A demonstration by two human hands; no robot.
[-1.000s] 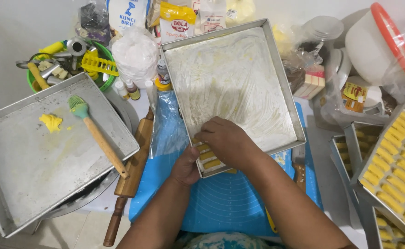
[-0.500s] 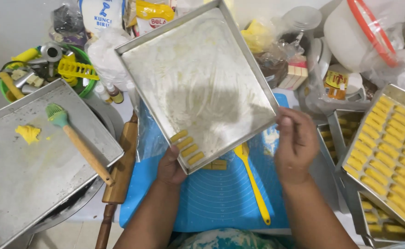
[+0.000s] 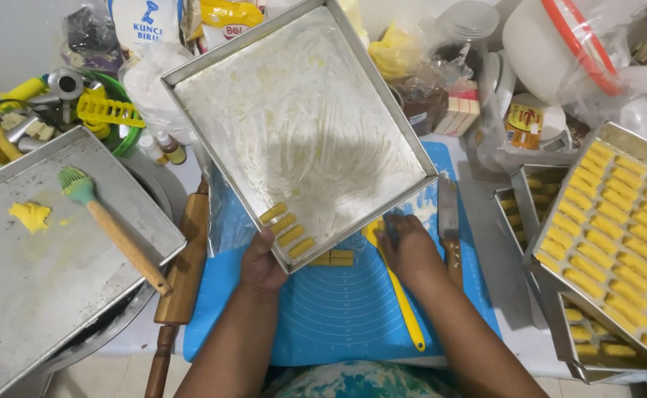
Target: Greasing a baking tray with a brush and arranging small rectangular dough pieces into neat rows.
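The left hand (image 3: 262, 264) gripped the near corner of the tray (image 3: 301, 125), which was tilted above the mat (image 3: 338, 309), while the right hand (image 3: 409, 249) lay flat on the spatula (image 3: 404, 309), its fingertips hidden under the tray's edge.

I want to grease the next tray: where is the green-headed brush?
In the head view, the green-headed brush lies on the left, on the grey tray, beside the wooden rolling pin.

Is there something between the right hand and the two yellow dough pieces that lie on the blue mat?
Nothing visible. The right hand rests on the blue mat, and the dough pieces lie just beside it, partly under the tray edge that the left hand holds.
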